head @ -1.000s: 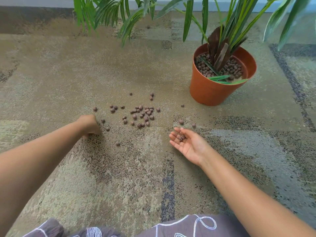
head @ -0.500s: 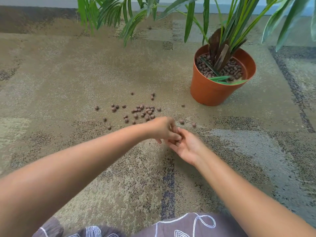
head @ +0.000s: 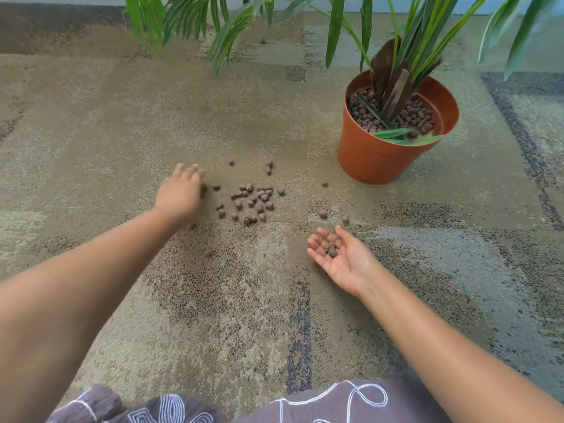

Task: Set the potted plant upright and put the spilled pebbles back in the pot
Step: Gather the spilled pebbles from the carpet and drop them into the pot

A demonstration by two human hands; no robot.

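Potted plant [head: 396, 71] stands upright on the carpet [head: 122, 132], ahead of me and to the right, its orange pot [head: 372, 160] holding a bed of brown pebbles around the dark stem, with long green leaves arching out over the floor. Spilled pebbles [head: 254, 199] lie scattered on the carpet to the left of the pot, most in a loose cluster, with a few strays (a pair farther off, one single near the pot's base, two just beyond my right fingertips).

My left hand [head: 181, 193] reaches forward, palm down, at the left edge of that cluster, its fingers stretched out toward the nearest pebbles; it is blurred, and I cannot tell whether the fingertips touch any of them or have anything between them. My right hand [head: 338, 254] lies palm up and relaxed near the carpet, nearer to me than the cluster and well short of the pot, fingers gently open and cupping a small heap of pebbles [head: 331, 250] at the base of the fingers. Nothing is pinched there; the pebbles simply rest on the open palm.

At the bottom edge is my lap in grey-purple cloth with white looping stitching [head: 305, 404].
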